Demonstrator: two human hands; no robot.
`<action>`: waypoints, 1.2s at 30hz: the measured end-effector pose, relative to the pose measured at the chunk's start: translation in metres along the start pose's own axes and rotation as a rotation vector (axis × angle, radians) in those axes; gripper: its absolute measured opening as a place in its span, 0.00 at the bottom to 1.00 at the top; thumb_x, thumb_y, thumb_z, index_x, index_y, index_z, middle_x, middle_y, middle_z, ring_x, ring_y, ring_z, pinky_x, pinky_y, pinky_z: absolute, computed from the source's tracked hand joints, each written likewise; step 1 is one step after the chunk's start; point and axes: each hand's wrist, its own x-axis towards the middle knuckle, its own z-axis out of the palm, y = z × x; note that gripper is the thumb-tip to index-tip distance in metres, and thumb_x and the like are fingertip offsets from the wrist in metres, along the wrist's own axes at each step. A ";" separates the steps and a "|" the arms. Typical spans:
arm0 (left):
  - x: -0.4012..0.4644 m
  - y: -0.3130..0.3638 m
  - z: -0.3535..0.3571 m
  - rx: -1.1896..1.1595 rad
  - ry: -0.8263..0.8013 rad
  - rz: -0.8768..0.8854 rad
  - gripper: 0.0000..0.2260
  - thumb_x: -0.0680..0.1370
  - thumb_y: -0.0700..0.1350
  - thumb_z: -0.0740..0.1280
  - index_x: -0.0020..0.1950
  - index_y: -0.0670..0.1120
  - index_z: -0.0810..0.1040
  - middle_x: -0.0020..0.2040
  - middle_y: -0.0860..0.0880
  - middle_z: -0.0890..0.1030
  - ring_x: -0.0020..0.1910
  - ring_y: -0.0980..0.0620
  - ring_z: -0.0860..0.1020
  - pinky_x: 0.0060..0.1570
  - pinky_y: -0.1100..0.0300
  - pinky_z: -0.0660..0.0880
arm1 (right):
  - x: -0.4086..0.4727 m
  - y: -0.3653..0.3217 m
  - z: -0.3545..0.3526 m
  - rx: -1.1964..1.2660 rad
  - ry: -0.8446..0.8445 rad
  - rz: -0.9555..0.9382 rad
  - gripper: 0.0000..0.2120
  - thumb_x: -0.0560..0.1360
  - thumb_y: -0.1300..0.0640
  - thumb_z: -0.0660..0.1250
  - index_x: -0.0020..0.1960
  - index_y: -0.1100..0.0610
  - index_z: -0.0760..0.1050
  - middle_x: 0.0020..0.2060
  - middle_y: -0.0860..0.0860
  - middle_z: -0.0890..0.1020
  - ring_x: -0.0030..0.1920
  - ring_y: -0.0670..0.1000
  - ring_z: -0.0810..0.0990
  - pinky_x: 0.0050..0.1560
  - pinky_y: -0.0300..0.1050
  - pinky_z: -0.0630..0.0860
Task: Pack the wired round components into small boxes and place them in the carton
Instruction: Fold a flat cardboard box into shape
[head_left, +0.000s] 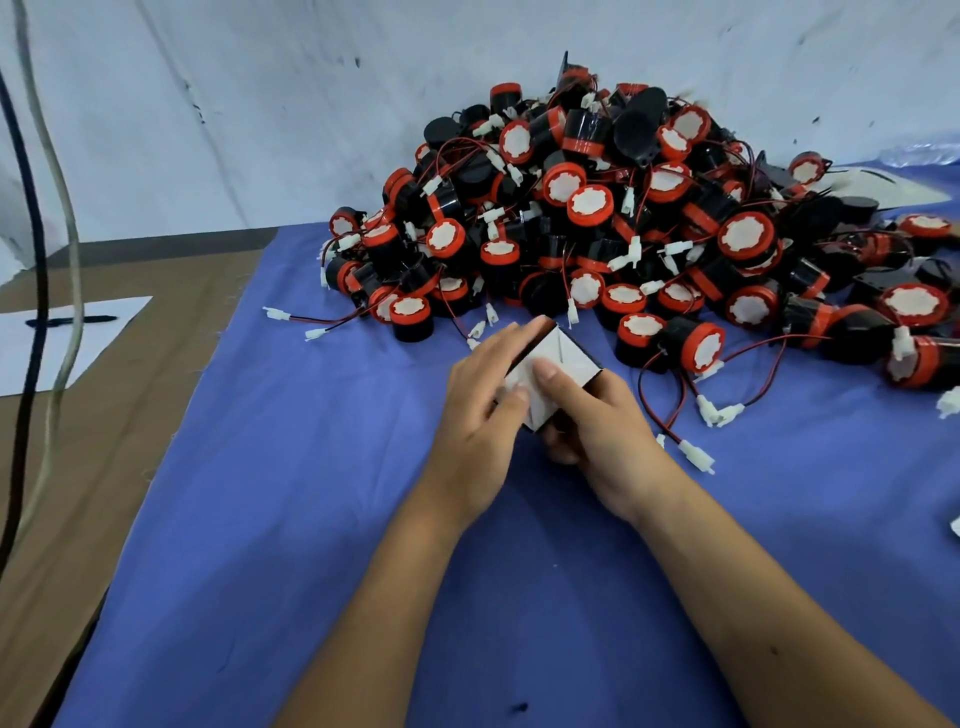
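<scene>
Both hands were closed around one small box (550, 364), white with dark edges, held just above the blue cloth (311, 519) near the middle of the tabletop (130, 415). The left hand (483, 415) gripped its left side, fingers laid along the top edge and thumb on the white flap. The right hand (597, 431) gripped it from the right and beneath, thumb pressed on the same flap. Whether a component was already inside could not be told.

Just beyond the box, toward the far edge and spreading to the far right corner, a large pile of wired round components (623, 218) lay heaped: black bodies, red rims, white faces, thin red and black wires ending in white connectors (696, 454). Near the left edge, a pen (72, 321) lay on a sheet of white paper (93, 353), and two cables (52, 234) hung across it.
</scene>
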 end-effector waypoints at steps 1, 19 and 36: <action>0.000 -0.003 0.000 0.030 0.014 0.021 0.24 0.82 0.45 0.59 0.74 0.68 0.69 0.73 0.66 0.71 0.77 0.61 0.63 0.74 0.56 0.65 | 0.000 0.000 0.001 0.016 -0.031 -0.003 0.13 0.83 0.51 0.67 0.61 0.60 0.77 0.38 0.53 0.79 0.31 0.49 0.72 0.27 0.41 0.66; 0.000 -0.008 0.012 0.008 0.075 0.042 0.22 0.84 0.44 0.58 0.77 0.57 0.70 0.74 0.60 0.74 0.76 0.57 0.70 0.74 0.49 0.70 | 0.000 0.004 0.005 -0.053 0.120 -0.036 0.09 0.81 0.57 0.69 0.61 0.54 0.79 0.45 0.61 0.83 0.32 0.55 0.75 0.26 0.44 0.71; 0.005 -0.011 0.000 -0.582 0.253 -0.371 0.32 0.73 0.68 0.68 0.67 0.47 0.76 0.63 0.41 0.83 0.63 0.43 0.82 0.59 0.46 0.80 | -0.001 0.008 0.022 -0.951 -0.107 -0.523 0.04 0.74 0.64 0.68 0.46 0.56 0.80 0.39 0.47 0.82 0.38 0.49 0.79 0.37 0.53 0.77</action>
